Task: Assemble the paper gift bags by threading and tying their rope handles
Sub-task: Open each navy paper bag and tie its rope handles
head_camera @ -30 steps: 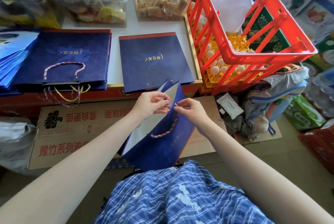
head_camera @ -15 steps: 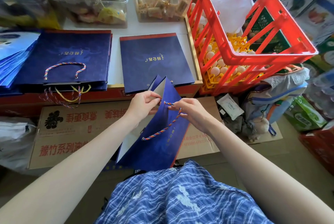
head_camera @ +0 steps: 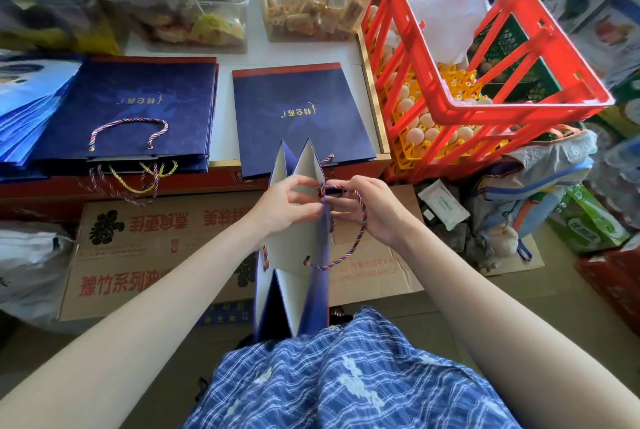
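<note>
- Head view: open gift bag stands upright on my lap, mouth up, long axis running away from me.
- Rope handle loops on the bag's right side; knot sits at the far top edge, between both hands.
- My left hand pinches the rope at the knot.
- My right hand is curled round the rope loop, nearer its free run.

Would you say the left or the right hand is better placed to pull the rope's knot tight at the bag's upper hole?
Probably the right hand: it pinches the rope handle beside the knot, loop hanging beneath. The left hand steadies the open bag.
</note>
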A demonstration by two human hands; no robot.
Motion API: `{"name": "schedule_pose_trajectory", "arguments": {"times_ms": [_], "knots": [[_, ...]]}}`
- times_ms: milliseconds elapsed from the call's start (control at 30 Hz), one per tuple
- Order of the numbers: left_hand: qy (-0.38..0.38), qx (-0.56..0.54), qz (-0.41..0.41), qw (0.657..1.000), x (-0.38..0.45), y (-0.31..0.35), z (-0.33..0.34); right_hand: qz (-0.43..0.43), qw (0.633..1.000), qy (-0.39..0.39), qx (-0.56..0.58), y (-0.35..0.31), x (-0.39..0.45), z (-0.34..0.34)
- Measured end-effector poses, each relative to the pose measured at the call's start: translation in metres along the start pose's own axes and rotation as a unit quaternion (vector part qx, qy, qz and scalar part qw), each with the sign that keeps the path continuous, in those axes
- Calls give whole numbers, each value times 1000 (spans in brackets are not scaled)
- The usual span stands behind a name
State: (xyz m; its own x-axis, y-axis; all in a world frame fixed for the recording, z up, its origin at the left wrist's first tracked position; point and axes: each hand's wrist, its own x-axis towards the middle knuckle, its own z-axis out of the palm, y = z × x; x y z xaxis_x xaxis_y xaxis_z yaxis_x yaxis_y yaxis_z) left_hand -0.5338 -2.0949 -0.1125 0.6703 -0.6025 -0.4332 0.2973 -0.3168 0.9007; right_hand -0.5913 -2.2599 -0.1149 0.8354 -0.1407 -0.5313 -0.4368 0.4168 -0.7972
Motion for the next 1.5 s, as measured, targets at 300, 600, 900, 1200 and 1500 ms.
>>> {"name": "schedule_pose_trajectory", "arguments": {"times_ms": [300, 600, 900, 1200, 1500], "knots": [[-197, 267, -32, 943, -15, 14, -1, 26, 982, 36, 186, -17, 0, -8], [-178, 202, -85, 959, -6, 15, 29, -192, 859, 112, -461, -6, -35, -13], [-244, 123, -124, 954, 1, 17, 28, -121, 844, 61, -519, -10, -76, -10], [-112, -71, -184, 974, 2, 24, 37, -161, 701, 102, -687, -13, -78, 3], [-92, -171, -227, 954, 0, 19, 38, -149, 841, 147, -499, 8, -69, -7]]}}
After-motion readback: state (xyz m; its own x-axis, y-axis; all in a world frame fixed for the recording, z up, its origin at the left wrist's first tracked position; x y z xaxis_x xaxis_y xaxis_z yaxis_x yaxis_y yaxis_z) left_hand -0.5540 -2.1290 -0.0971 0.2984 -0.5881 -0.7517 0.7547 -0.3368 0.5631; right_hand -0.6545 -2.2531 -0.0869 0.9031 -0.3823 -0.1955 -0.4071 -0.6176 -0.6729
